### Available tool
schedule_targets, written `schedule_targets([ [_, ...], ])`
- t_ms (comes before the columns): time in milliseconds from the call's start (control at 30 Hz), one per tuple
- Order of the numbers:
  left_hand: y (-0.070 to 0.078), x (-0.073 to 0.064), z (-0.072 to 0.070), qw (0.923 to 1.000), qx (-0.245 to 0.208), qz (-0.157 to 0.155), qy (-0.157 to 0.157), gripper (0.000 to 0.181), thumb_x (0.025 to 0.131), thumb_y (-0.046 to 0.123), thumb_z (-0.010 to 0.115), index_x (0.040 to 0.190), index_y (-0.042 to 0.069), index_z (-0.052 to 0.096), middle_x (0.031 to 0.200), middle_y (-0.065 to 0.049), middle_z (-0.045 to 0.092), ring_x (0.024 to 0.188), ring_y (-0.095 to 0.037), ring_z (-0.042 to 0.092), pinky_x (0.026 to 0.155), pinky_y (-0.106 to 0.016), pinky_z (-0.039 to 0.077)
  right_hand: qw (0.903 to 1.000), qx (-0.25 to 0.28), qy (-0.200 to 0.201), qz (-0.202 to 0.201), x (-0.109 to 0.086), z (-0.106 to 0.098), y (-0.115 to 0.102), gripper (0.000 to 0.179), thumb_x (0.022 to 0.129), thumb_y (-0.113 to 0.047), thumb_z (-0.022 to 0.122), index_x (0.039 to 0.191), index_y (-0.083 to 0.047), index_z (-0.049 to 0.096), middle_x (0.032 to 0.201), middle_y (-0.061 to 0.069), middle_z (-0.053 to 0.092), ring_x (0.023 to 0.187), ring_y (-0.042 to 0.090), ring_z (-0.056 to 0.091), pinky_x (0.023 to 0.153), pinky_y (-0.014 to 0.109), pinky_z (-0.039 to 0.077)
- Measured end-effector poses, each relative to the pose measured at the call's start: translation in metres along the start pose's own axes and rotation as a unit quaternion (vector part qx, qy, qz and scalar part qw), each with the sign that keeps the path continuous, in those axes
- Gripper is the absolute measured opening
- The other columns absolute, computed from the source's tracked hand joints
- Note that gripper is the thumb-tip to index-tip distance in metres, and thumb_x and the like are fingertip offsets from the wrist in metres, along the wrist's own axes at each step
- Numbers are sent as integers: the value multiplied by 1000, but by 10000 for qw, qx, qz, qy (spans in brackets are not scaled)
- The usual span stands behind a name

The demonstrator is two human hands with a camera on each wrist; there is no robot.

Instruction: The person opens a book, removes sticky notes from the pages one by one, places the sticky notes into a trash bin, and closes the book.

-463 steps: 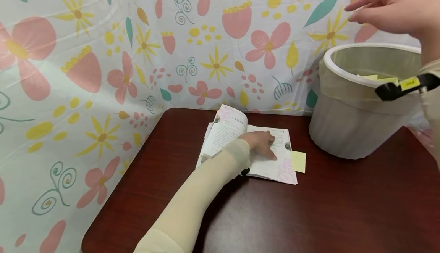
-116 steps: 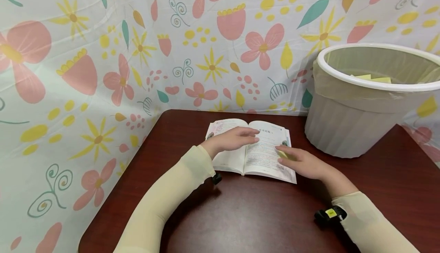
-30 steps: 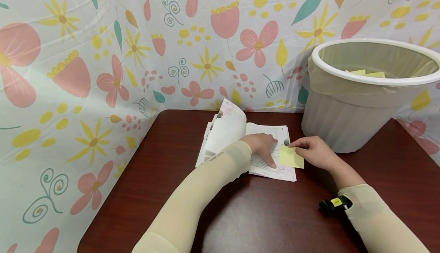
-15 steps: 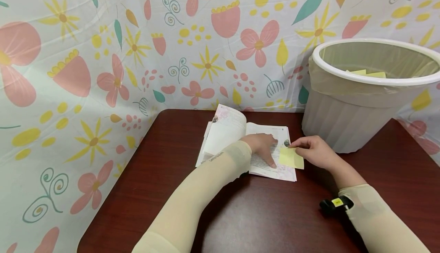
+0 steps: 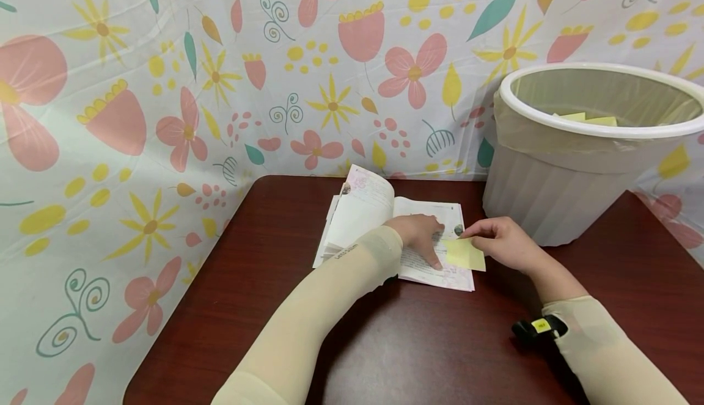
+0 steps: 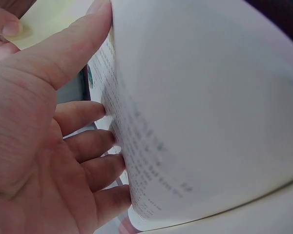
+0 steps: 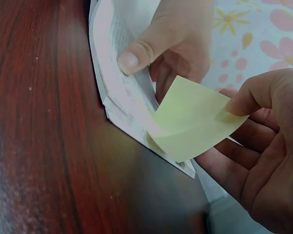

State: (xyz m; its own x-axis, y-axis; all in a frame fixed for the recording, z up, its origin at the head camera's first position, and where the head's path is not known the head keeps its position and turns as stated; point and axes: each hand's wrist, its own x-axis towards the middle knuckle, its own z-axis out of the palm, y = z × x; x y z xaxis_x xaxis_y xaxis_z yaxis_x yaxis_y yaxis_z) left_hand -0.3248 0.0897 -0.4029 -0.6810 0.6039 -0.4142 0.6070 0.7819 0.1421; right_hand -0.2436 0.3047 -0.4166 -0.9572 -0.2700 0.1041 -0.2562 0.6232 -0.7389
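An open paperback book (image 5: 360,215) lies on the table, its left-hand pages curling upward. My left hand (image 5: 418,234) rests on the right-hand page with thumb and fingers spread; in the left wrist view, a raised page (image 6: 210,112) stands against the thumb and fingertips. By one corner, my right hand (image 5: 503,243) pinches a yellow sticky note (image 5: 464,254) between thumb and fingers. The right wrist view has this sticky note (image 7: 195,117) bent slightly, its free part over the book's outer edge, close to the left thumb (image 7: 132,61).
A grey, ribbed waste bin (image 5: 550,179) with a white rim and plastic liner stands at the table's back right. Several yellow notes (image 5: 588,118) show inside it. A floral curtain (image 5: 302,75) hangs behind the dark red wooden table (image 5: 440,344).
Since 3.9 seconds ago, the left hand has moved onto the right-hand page, the left pages have curled up, and the right hand has taken the note's corner. Over the last second, the note shifts slightly left.
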Motion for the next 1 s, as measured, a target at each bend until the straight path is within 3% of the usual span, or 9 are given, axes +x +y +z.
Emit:
schedule_targets([
  [367, 0, -2, -1, 10000, 3, 56, 20, 102, 77, 65, 81, 162, 35, 32, 170, 11, 28, 157, -7, 27, 126, -25, 26, 9992, 305, -75, -237, -1, 0, -5, 20, 97, -2, 62, 108, -3, 79, 103, 15, 78, 78, 1, 64, 68, 22, 57],
  [800, 1, -3, 0, 9999, 67, 84, 108, 102, 77, 66, 81, 162, 34, 33, 170, 10, 30, 157, -9, 29, 126, -26, 27, 9974, 199, 72, -693, -4, -1, -14, 18, 96, -1, 65, 102, -7, 81, 83, 3, 77, 74, -1, 55, 65, 20, 49],
  [1000, 1, -2, 1, 9998, 89, 79, 135, 102, 77, 66, 81, 162, 34, 34, 170, 10, 30, 157, -10, 29, 126, -27, 27, 9954, 399, 62, -874, -5, -3, -16, 17, 96, 0, 65, 101, -6, 80, 86, 0, 78, 75, 0, 60, 65, 20, 52],
])
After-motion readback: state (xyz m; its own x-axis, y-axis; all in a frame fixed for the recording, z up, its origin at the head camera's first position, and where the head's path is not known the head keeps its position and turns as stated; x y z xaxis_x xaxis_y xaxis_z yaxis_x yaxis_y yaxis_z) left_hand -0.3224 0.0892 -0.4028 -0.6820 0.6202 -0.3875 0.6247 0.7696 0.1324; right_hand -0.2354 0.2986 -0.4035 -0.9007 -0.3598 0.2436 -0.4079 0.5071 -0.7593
